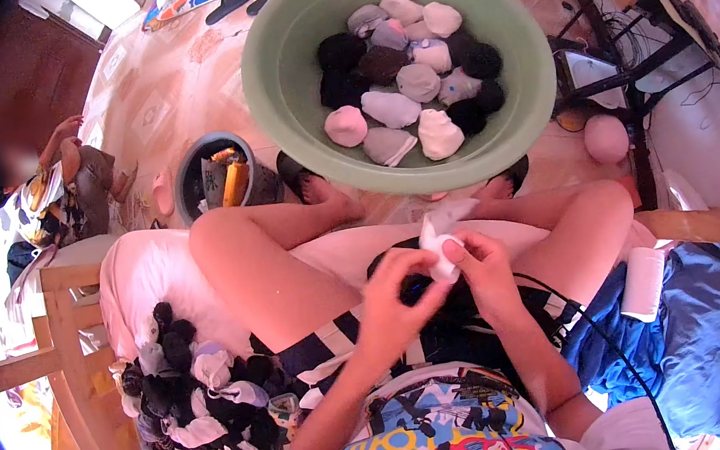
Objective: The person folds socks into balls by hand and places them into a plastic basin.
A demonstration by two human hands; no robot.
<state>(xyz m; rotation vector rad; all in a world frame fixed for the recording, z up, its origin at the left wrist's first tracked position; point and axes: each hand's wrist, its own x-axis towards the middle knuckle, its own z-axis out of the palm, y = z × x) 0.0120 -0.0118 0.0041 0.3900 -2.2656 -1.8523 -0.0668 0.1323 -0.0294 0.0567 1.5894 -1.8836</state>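
Both my hands meet above my lap around a white sock (444, 254), whose loose end sticks up past my fingers. My left hand (402, 288) is closed on its left side. The fingers and thumb of my right hand (480, 265) press its right side. Beyond my knees, a large green basin (290, 133) holds several rolled socks, such as a pink one (345, 126) and a white one (439, 133). On my left lies a pile of loose black, white and grey socks (206, 406).
A grey bin (187, 190) with yellow packaging stands left of the basin. Another person (60, 181) sits at the far left. Wooden armrests (73, 361) flank me. A white roll (643, 285) lies on blue cloth (694, 343) at right; a black cable (615, 345) runs beside me.
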